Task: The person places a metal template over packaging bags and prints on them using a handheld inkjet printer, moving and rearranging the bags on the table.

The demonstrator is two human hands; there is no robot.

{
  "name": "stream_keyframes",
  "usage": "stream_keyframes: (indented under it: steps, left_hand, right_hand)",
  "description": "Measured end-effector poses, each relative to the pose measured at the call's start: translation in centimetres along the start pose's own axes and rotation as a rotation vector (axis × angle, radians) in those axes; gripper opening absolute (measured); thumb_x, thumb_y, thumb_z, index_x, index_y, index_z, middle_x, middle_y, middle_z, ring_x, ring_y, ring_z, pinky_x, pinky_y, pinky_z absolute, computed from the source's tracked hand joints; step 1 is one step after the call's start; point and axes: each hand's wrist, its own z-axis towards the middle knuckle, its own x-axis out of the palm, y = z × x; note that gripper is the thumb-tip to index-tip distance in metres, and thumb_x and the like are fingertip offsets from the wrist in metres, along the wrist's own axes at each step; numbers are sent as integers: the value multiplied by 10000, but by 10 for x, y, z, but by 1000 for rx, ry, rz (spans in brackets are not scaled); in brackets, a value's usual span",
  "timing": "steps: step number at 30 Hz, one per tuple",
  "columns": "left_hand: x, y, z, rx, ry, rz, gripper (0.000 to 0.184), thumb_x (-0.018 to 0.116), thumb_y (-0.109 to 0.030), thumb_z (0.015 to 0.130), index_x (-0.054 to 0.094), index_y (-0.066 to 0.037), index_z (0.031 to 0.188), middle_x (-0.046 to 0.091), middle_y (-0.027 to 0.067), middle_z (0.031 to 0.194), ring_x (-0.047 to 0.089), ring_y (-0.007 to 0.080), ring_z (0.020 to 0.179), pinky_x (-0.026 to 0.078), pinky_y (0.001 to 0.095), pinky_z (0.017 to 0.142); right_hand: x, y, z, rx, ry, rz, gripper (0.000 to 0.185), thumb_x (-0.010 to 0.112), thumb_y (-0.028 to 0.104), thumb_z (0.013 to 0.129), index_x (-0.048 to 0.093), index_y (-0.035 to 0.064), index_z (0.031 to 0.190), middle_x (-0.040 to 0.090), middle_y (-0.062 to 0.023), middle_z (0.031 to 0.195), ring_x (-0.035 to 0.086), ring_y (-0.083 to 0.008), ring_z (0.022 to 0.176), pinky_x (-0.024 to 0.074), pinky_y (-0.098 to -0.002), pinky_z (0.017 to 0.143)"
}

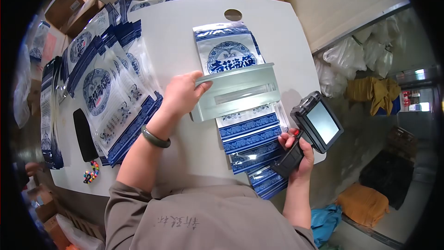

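Note:
My left hand (186, 91) grips the left end of a flat metal plate (240, 90) with a long slot in it. The plate lies across a fanned stack of blue and white printed bags (252, 129) on the white table. My right hand (298, 153) is wrapped round the handle of a black handheld device (319, 122) with a lit screen, held at the table's right edge beside the stack. One finger is near its red button. The device's lower end is over the lower bags.
More printed bags (99, 88) are piled on the table's left side, beside a black case (84, 134) with a beaded strap (91, 172). A hole (233, 15) pierces the white table (171, 32). Plastic bags (344, 58) hang at right. Part of another person's hand (33, 169) shows far left.

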Motion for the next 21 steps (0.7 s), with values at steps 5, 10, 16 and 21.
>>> stream_keyframes:
  steps: [5,10,16,21]
  left_hand:
    - [2,2,-2,35,-40,41,308,649,-349,952,689,-64,1060,716,191,886,691,381,876,539,481,763]
    - [9,8,0,72,-78,63,292,642,-354,953,688,-83,1051,724,167,870,701,365,849,548,479,744]
    - [7,8,-2,62,-77,57,314,633,-384,956,669,-94,1072,712,185,880,687,386,870,539,483,738]
    - [6,10,-4,101,-106,66,288,620,-382,963,658,-105,1035,713,163,849,695,375,838,539,491,715]
  right_hand:
    - [27,28,-14,66,109,144,449,589,166,944,496,-105,1290,639,-156,830,678,-283,908,607,-359,738]
    - [100,47,-15,95,-25,-659,298,633,117,900,619,-57,1142,683,-104,755,658,-201,672,556,-309,657]
    - [131,23,20,161,150,-972,191,636,49,863,623,-39,1032,652,-87,745,649,-159,647,530,-299,587]
    - [148,13,25,206,158,-1088,175,639,13,851,610,-47,1013,638,-79,720,646,-153,627,543,-313,572]
